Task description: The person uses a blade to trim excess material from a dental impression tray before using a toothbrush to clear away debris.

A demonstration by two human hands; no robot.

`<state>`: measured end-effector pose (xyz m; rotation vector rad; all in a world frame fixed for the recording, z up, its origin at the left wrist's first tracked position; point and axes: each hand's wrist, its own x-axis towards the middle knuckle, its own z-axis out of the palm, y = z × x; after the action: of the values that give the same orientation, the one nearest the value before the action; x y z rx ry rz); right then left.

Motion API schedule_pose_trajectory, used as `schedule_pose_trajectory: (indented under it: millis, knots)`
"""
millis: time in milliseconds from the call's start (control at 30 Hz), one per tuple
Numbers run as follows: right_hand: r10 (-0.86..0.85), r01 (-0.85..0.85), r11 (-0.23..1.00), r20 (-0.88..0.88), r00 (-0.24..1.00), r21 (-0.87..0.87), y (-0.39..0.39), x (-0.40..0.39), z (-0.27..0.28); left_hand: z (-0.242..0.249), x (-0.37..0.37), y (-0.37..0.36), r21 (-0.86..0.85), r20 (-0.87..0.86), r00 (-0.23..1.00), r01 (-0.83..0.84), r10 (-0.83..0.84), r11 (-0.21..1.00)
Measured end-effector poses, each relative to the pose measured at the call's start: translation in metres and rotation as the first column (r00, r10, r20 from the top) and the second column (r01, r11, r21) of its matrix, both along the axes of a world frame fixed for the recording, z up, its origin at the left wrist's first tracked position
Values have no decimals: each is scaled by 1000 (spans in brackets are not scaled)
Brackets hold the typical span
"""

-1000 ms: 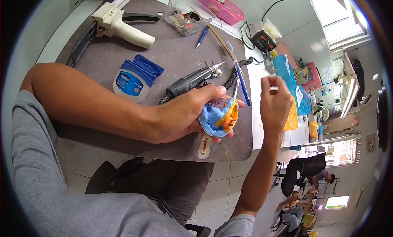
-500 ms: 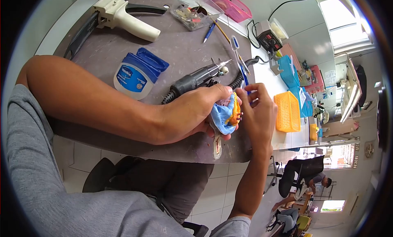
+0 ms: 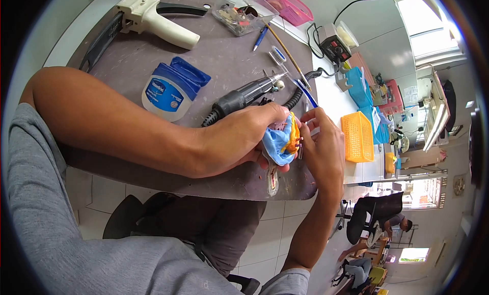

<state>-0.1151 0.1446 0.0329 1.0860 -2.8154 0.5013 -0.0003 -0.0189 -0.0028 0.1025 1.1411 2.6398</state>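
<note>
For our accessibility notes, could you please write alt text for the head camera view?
A person's left hand grips a blue and orange dental impression over a grey work mat, while the right hand touches its orange side. Nearby lie a rotary handpiece and a Vaseline jar.

On the worktop (image 3: 153, 55), a jar (image 3: 170, 88) is set left of a rotary handpiece (image 3: 244, 97). A dispensing gun (image 3: 153, 17) is placed at the far left. A basket (image 3: 356, 137) is found right of the mould (image 3: 279, 139).
</note>
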Motion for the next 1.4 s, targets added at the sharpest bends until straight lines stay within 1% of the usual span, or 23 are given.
schedule_pose_trajectory:
  millis: [67,133,167,200,233,300,333,367,400,433,467,500,567,600,633,700,767,867,900,967,1033,1200,1400]
  knots:
    - [-44,45,999,43,998,-15,6,2,4,-3,-1,-1,3,-74,997,-16,16,1000]
    - [-81,83,996,84,993,-28,14,5,4,-2,1,0,7,-78,996,-31,32,999]
    - [-78,126,968,216,973,-216,20,7,0,-1,2,0,14,-79,996,-48,48,999]
    - [-48,188,902,343,938,-388,27,10,-3,-2,2,0,13,-80,996,-47,48,999]
    - [-49,188,902,342,938,-388,33,14,-6,-2,2,0,10,-69,996,-51,52,999]
    - [144,74,783,297,944,-617,44,26,-15,-2,1,0,3,-57,997,-53,53,999]
    - [133,115,723,300,945,-681,45,39,-17,-2,2,0,-15,-55,997,-57,56,998]
    - [132,116,722,300,945,-682,51,42,-23,-2,1,1,-33,-54,997,-62,60,998]
    - [175,59,698,249,953,-714,57,43,-31,-3,1,0,-35,-54,997,-60,58,998]
    - [214,3,672,197,957,-741,61,44,-38,-3,1,-1,-114,-86,994,-75,65,991]
    - [187,-62,686,92,978,-725,63,44,-43,-4,1,-1,-191,-119,991,-91,69,977]
    - [183,-58,684,94,979,-727,64,48,-46,-3,0,0,-193,-117,991,-87,65,977]
    - [111,-225,728,-212,971,-648,60,57,-52,-2,0,0,-145,-95,993,-82,68,986]
    - [9,-175,638,-220,976,-750,52,66,-58,-1,1,0,-147,-95,993,-84,70,986]
    - [10,-176,636,-219,976,-751,45,70,-61,-1,1,0,-152,-98,993,-86,72,985]
    - [49,-335,539,-369,928,-773,36,73,-65,1,2,0,-158,-100,992,-89,73,983]
    - [52,-338,559,-375,926,-757,38,76,-68,2,2,0,-143,-80,995,-76,65,987]
    - [116,-416,636,-453,884,-650,35,81,-70,3,2,0,-154,-100,993,-80,65,985]
    - [116,-418,637,-455,883,-648,36,82,-70,2,2,0,-154,-102,993,-80,64,985]
    - [136,-419,691,-464,875,-589,38,83,-70,3,2,0,-123,-85,994,-78,68,989]
    - [133,-423,676,-465,875,-603,38,85,-71,2,1,0,-124,-97,993,-80,68,989]
    - [138,-431,697,-483,865,-573,39,86,-68,1,1,0,-117,-124,990,-81,66,990]
    - [120,-403,718,-469,875,-567,39,88,-66,5,2,-1,-117,-97,994,-62,51,991]
